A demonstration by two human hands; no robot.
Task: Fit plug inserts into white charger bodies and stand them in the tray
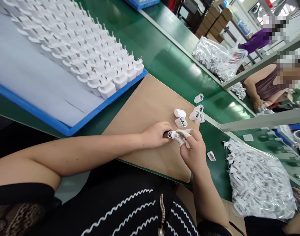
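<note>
My left hand (155, 134) grips a small white charger plug (170, 134) over a brown cardboard sheet (145, 108). My right hand (193, 149), with white finger cots on thumb and forefinger, pinches the same plug from the right. Several loose white charger housings (180, 113) lie on the cardboard just beyond my hands, their open ends showing. Another housing (198, 98) sits farther off on the green belt.
A blue tray (66, 127) of upright white plugs in rows stands at upper left. Clear bags of white parts lie at right (258, 182) and far back (217, 59). One loose part (211, 156) rests near my right wrist. Other people sit beyond a metal rail (263, 62).
</note>
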